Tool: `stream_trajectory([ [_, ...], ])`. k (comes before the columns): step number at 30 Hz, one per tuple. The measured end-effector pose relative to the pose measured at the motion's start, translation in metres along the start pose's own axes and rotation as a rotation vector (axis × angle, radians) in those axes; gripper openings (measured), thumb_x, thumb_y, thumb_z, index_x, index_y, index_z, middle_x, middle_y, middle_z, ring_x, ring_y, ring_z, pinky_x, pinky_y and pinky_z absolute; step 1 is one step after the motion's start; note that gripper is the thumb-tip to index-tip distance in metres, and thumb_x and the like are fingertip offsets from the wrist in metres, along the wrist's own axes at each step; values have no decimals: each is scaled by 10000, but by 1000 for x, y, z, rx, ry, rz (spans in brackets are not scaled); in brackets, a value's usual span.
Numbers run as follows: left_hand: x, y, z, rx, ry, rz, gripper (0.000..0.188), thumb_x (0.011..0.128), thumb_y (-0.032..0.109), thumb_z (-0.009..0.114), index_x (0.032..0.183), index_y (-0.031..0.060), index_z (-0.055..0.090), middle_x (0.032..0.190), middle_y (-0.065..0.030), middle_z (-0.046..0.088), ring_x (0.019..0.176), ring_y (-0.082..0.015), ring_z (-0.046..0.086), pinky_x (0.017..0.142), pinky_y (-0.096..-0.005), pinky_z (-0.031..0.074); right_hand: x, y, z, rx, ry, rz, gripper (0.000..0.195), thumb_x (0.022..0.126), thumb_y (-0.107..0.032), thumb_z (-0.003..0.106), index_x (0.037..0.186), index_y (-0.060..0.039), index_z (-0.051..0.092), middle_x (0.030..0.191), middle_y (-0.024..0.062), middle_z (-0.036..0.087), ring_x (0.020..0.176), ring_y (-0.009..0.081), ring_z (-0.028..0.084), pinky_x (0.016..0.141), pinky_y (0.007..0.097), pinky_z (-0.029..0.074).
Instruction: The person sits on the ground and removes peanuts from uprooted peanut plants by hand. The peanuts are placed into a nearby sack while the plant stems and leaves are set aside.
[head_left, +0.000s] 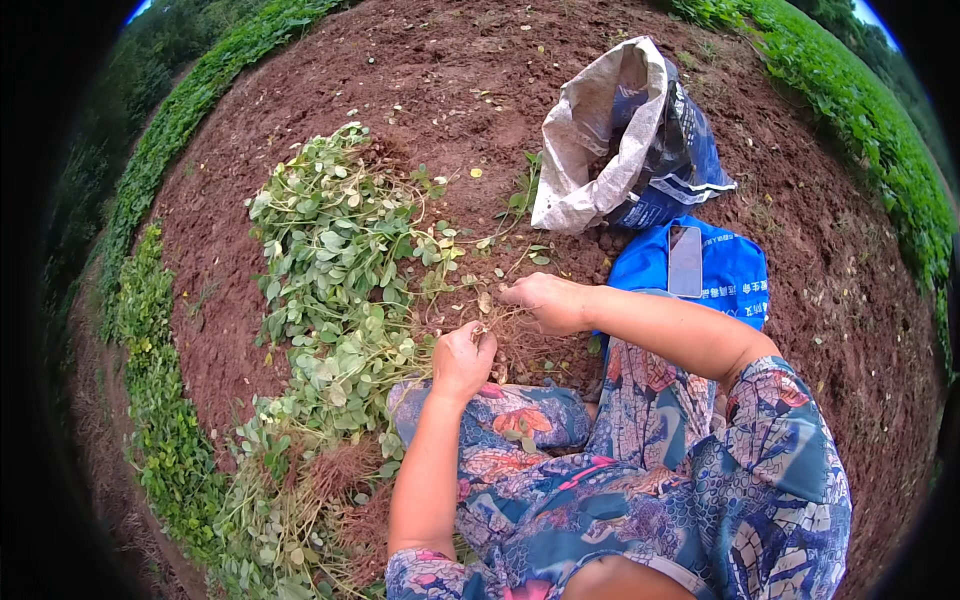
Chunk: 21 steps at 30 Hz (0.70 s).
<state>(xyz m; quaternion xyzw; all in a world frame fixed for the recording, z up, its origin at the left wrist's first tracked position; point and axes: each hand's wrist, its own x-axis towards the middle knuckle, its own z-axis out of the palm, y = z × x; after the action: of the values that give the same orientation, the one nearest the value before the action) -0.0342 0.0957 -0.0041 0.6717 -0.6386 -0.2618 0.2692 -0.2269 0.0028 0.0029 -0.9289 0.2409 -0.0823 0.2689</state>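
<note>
My left hand (465, 360) is closed around the stem base of an uprooted plant that looks like a peanut plant. Thin brown roots (517, 337) spread out between my two hands, above the soil. On their far side, my right hand (551, 300) pinches at the roots with thumb and fingers; what exactly lies between the fingertips is hidden. A pale pod (485, 302) shows just left of those fingertips. The leafy tops (337, 240) of pulled plants form a pile to the left of both hands.
A woven sack (574, 165), blue outside, stands with its mouth open beyond my right hand. A smartphone (685, 261) rests on a blue printed cloth or bag (724, 262). More uprooted plants with roots (337, 469) lie by my left arm. Green crop rows (847, 97) border the reddish soil (450, 82).
</note>
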Motion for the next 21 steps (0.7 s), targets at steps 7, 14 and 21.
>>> stream_trajectory([
  [7, 14, -32, -18, -474, 4, -69, 305, 896, 202, 491, 1051, -39, 595, 964, -85, 634, 852, -188, 568, 772, -323, 461, 24, 88, -159, -770, 217, 192, 167, 870, -200, 512, 932, -90, 620, 947, 89, 581, 942, 278, 565, 732, 432, 472],
  [14, 11, -7, -25, -996, -119, -260, 221, 910, 149, 539, 1106, 50, 560, 915, 7, 610, 750, -61, 546, 634, -214, 444, 29, 54, -102, -65, 193, 291, 361, 852, -325, 603, 1056, -28, 623, 1027, 154, 646, 945, 296, 622, 838, 379, 483],
  [21, 16, -22, 14, -937, -223, -263, 287, 939, 261, 525, 1150, 69, 557, 974, -6, 610, 808, -86, 550, 699, -237, 457, 26, -51, 68, 822, 635, 489, 495, 931, -335, 541, 1275, -6, 405, 1096, 209, 601, 977, 294, 602, 831, 366, 466],
])
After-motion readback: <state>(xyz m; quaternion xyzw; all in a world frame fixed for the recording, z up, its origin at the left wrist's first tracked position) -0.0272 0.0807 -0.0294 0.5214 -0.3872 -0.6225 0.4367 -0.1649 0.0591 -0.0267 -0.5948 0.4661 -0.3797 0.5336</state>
